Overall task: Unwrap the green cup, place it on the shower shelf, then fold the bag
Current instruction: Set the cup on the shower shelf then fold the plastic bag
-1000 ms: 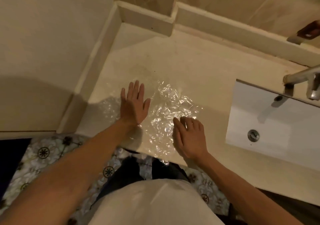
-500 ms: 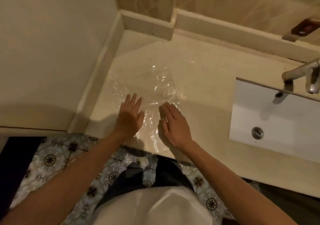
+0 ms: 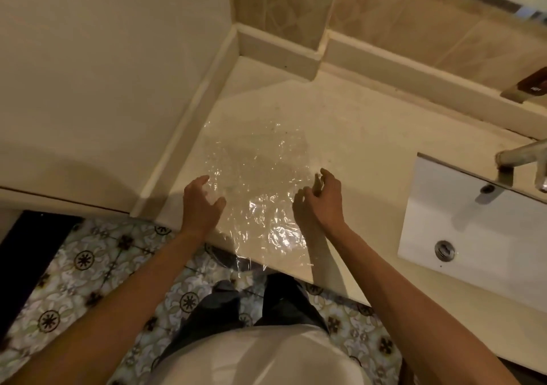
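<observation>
While the clear bag (image 3: 260,195) lies spread flat at the counter's (image 3: 370,154) front edge, the left hand (image 3: 201,204) and right hand (image 3: 322,201) flank it, fingers loosely curled apart, gripping nothing.

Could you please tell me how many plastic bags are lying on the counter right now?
1. The clear plastic bag lies spread flat on the counter between the left hand and right hand, its near edge overhanging the counter's front. None appears hidden.
</observation>
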